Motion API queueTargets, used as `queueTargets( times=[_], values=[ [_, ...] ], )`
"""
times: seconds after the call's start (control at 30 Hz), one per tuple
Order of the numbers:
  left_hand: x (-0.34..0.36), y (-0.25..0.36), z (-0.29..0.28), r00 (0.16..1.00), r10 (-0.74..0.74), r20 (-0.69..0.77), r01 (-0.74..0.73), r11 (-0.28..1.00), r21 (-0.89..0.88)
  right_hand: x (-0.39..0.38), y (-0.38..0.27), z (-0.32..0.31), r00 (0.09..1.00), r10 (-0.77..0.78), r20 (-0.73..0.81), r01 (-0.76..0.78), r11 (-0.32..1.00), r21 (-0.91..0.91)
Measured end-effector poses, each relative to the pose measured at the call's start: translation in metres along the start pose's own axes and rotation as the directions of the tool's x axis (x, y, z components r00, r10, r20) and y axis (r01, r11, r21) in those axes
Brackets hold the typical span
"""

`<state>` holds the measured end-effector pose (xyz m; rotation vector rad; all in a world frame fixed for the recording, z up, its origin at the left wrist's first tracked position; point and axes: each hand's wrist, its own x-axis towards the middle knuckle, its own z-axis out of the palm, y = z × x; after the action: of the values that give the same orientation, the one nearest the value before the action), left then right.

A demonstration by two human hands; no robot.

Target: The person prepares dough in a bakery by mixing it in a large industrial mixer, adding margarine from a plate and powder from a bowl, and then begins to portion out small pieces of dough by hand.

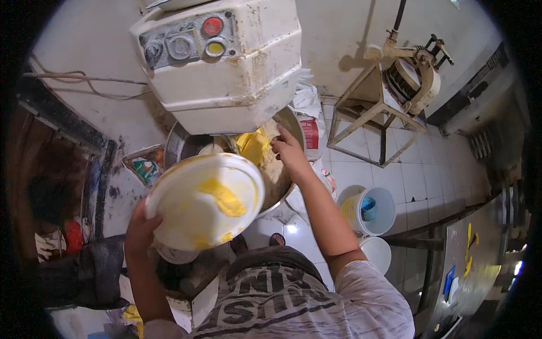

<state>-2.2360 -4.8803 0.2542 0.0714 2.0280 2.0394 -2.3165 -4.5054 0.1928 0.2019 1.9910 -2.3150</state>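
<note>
My left hand [142, 226] grips the rim of a shallow, round white dish [175, 195], perhaps a lid, tilted over the near left side of a metal mixing bowl [297, 121]. Soft yellow fat, like margarine, is smeared on the dish [223, 198]. Inside the bowl lies a bigger yellow lump of margarine [252, 146] against pale dough [275, 169]. My right hand [290, 151] reaches into the bowl at the dough's edge beside the lump, its fingers apart and partly bent. The dish hides the bowl's near left part.
The cream mixer housing [226, 73] overhangs the bowl, with its buttons on top. White sacks [307, 101] stand behind the bowl. On the tiled floor at right are white buckets [384, 206] and a metal stand [361, 127] bearing a machine. A metal table [480, 248] stands at far right.
</note>
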Motion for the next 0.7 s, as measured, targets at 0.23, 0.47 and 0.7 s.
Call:
queueTargets(
  times=[0.23, 0.47, 0.7],
  values=[
    [-0.058, -0.010, -0.009, 0.885, 0.148, -0.441, -0.205, 0.975, -0.084, 0.015, 0.052, 0.090, 0.979, -0.154, -0.132, 0.070, 0.867, -0.493],
    [-0.041, -0.025, -0.044, 0.761, -0.008, -0.649, -0.279, 0.898, -0.339, -0.055, 0.016, 0.071, 0.932, -0.183, 0.313, 0.359, 0.598, -0.717],
    [-0.018, -0.033, -0.048, 0.742, 0.067, -0.667, -0.292, 0.928, -0.232, -0.063, 0.027, 0.177, 0.862, -0.224, 0.455, 0.507, 0.373, -0.777]
  ],
)
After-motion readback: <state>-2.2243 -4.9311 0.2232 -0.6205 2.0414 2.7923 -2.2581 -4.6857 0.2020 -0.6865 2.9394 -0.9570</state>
